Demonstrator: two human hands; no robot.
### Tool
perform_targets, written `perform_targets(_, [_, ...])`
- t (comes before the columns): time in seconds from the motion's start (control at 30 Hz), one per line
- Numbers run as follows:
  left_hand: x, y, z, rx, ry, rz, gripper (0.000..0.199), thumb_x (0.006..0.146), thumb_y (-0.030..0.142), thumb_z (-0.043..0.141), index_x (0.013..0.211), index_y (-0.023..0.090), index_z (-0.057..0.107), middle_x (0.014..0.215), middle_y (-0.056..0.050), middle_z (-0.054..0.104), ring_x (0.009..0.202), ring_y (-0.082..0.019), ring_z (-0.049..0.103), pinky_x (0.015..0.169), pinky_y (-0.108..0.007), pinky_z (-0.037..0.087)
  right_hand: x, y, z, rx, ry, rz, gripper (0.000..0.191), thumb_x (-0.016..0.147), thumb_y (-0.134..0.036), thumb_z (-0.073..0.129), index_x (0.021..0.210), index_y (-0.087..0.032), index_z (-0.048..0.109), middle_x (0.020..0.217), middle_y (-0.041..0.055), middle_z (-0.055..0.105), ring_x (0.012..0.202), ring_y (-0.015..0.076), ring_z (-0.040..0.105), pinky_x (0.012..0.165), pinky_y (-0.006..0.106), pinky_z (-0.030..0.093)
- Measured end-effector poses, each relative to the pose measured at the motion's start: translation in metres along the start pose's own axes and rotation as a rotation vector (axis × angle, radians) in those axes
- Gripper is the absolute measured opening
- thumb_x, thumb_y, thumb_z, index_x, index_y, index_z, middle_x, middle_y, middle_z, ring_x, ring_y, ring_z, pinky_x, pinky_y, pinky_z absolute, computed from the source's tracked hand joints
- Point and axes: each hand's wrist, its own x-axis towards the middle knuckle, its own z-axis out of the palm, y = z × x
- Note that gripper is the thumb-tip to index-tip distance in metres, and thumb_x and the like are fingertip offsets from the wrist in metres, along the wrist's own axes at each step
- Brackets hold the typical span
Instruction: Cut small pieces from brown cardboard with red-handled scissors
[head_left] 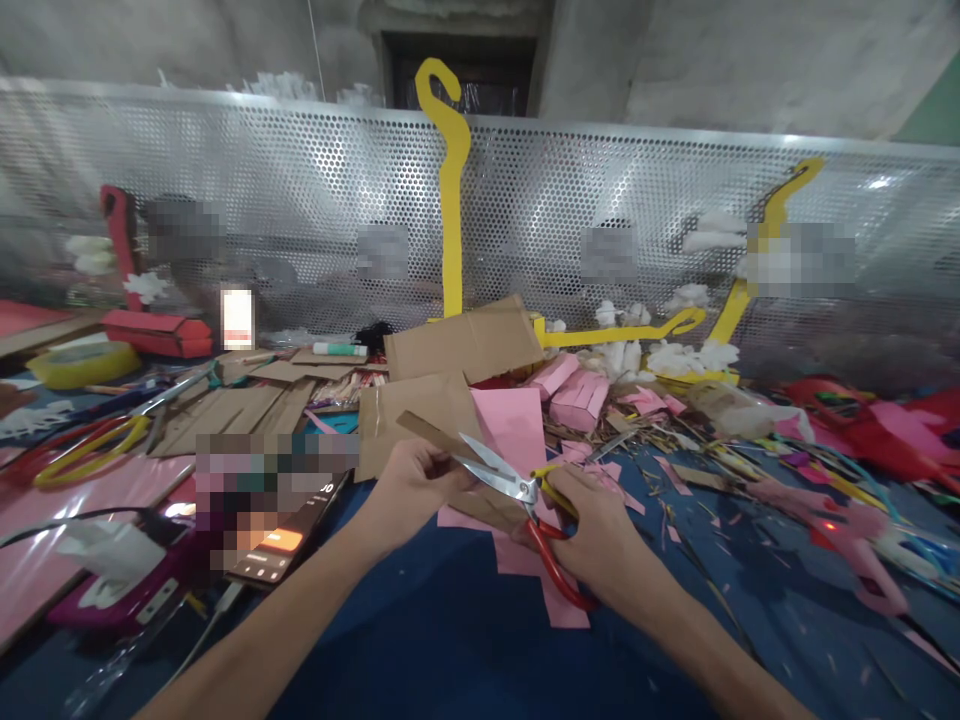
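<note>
My left hand (412,490) is closed in a pinch on a narrow brown cardboard strip (421,430), which sticks up past the fingers. My right hand (592,515) grips a pair of scissors (517,486) by handles that show red and yellow. The blades are spread and point left, their tips close to the strip and my left fingers. I cannot tell whether the blades touch the strip. Below and behind the blades lie pink paper pieces (510,415) and a larger cardboard piece (375,432) on the blue table surface (420,620).
A tall yellow hook shape (452,200) stands at the back before a perforated metal panel (315,190). To the left are a phone (289,545), a purple power adapter (127,590) and a tape roll (82,366). A pink glue gun (832,530) lies right, among scraps.
</note>
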Motion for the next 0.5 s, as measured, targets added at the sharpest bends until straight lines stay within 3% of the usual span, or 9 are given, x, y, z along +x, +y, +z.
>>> perform_targets(0.5, [0.0009,-0.0048,-0.0074,-0.02,0.019,-0.001,0.021,0.083,0.024,0.071,0.101,0.013,0.073,0.098,-0.01,0.078,0.089,-0.023,0.074,0.086,-0.039,0.06,-0.0013,0.0075,0.0002,-0.017,-0.082,0.161,0.025,0.073,-0.025,0.066,0.069,-0.022,0.042,0.058,-0.0058,0.045,0.054,0.0112,0.034,0.051,0.025,0.022])
